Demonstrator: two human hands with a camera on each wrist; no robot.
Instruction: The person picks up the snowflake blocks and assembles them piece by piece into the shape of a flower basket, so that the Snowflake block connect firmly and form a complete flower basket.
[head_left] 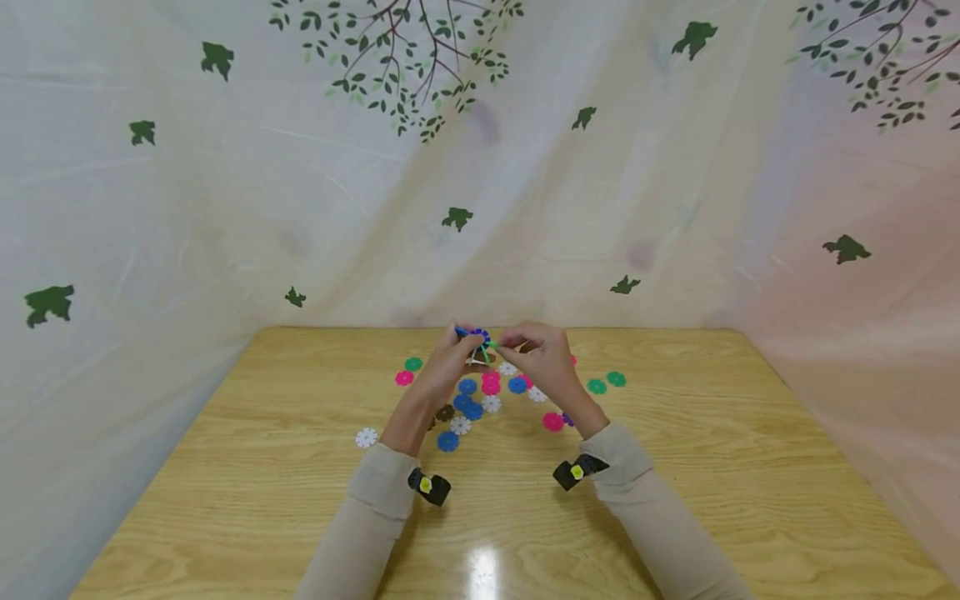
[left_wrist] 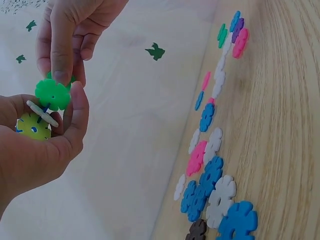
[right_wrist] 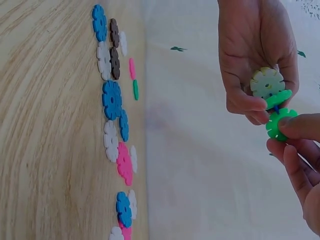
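Above the far part of the table, my left hand [head_left: 444, 364] holds a small joined cluster of flower-shaped plastic discs. A yellow disc [left_wrist: 34, 127] and a white disc [left_wrist: 42, 113] show between its fingers in the left wrist view, with a bit of dark blue beside them. My right hand [head_left: 546, 358] pinches a bright green disc [right_wrist: 276, 125] between thumb and fingers, right at the cluster. Another green disc [right_wrist: 279, 99] sits edge-on above it in the right wrist view, near a pale disc [right_wrist: 267, 84] against the left palm. Fingers hide part of the cluster.
Loose flower discs lie scattered on the wooden table [head_left: 247, 467] below the hands: several blue [head_left: 448, 441], white [head_left: 366, 437], pink [head_left: 552, 422] and green [head_left: 617, 379] ones, plus a brown disc [head_left: 445, 412]. A printed cloth [head_left: 360, 208] hangs behind the table.
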